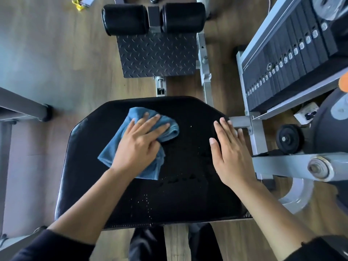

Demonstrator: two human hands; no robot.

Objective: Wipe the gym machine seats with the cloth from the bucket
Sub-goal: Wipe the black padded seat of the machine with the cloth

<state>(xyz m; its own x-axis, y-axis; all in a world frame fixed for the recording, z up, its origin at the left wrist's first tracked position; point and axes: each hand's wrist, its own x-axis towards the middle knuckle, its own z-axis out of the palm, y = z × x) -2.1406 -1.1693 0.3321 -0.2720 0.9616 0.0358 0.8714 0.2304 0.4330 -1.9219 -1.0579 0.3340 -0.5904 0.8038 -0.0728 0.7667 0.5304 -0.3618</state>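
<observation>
A black padded seat (188,194) fills the middle and lower part of the frame, seen from straight above. A blue cloth (111,153) lies crumpled on the upper left part of the seat, well inside its edges. The left hand (139,142) presses down on the cloth with its fingers straight and slightly fanned, the fingertips reaching the cloth's bunched upper right fold. Cloth corners stick out from under the palm at the lower left and toward the wrist.

The right hand (229,153) lies flat on the seat at centre right, fingers straight and held close together, the thumb set a little apart. Its outer fingers reach the seat's right edge, just beside a grey metal frame bar (241,123). It holds nothing.

Small pale specks (145,202) dot the seat's lower middle.

Above the seat, in the upper centre, sits a dark tread-pattern footplate (156,55), and beyond it two black roller pads (124,19) side by side. A weight stack (282,59) with numbered plates runs diagonally across the upper right. A small black disc (289,138) stands at the right, below the stack. The wooden floor (47,53) shows at the left, with a yellow scrap (77,4) at the top left.
</observation>
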